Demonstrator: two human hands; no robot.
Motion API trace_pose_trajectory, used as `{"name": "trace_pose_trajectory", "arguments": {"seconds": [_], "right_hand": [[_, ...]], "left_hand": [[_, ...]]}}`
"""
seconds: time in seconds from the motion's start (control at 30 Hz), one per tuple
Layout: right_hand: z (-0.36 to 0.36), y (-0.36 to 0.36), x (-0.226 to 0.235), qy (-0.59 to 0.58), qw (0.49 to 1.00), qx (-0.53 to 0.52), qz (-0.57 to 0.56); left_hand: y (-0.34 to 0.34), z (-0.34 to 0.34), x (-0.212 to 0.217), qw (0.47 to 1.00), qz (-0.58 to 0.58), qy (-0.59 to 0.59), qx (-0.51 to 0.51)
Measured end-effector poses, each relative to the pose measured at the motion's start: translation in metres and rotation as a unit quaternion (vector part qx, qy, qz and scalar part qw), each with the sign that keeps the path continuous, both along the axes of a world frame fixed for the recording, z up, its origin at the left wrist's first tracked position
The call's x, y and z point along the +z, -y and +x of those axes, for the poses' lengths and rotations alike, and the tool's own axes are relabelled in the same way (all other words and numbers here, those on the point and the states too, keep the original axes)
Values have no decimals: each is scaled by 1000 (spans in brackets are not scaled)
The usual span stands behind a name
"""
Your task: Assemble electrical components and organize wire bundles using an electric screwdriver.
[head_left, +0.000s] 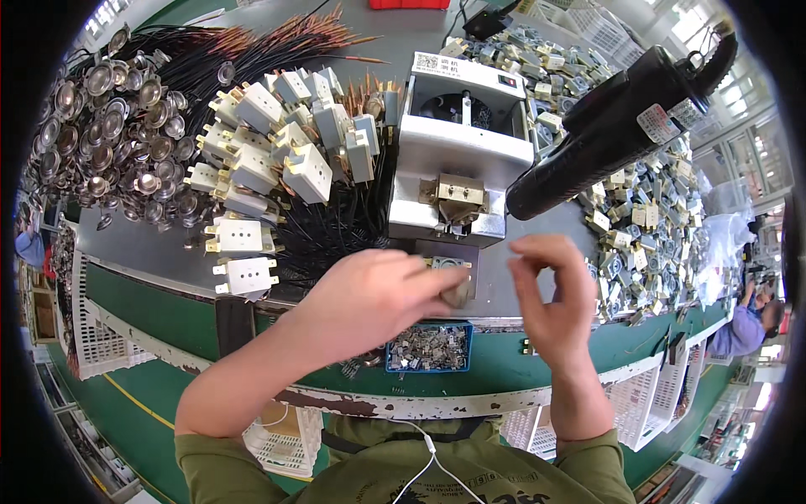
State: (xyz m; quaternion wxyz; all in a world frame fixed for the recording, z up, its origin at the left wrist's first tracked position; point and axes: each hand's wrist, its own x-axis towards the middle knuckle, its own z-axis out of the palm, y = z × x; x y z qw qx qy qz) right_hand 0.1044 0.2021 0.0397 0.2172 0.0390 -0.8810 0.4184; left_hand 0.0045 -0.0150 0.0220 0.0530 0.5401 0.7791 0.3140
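Observation:
My left hand [369, 290] reaches across to the small metal plate in front of a bench machine [462, 155]. Its fingers are blurred and drawn together beside a small grey housing [449, 263] with brass tabs; a greyish patch shows at the fingertips, and what they grip cannot be made out. To the right, my right hand [554, 298] hovers over the bench edge with thumb and forefinger apart in a curve, nothing visible between them. Below my left fingers sits a blue tray [430, 348] of small metal pieces.
White-faced housings with black leads [252, 168] are heaped left of the machine, with round metal discs [113, 126] farther left. A black cylindrical tool [604, 130] slants in from the upper right. Many grey housings [642, 218] cover the right side. White baskets [642, 403] hang below the bench.

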Motion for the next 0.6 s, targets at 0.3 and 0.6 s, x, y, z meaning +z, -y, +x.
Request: {"name": "trace_pose_trajectory", "arguments": {"seconds": [0.3, 0.6], "right_hand": [[-44, -23, 53, -307, 945, -70, -85], [-77, -2, 67, -247, 951, 59, -177]], "left_hand": [[-21, -12, -23, 993, -83, 71, 44], [-20, -14, -24, 992, -110, 51, 33]]}}
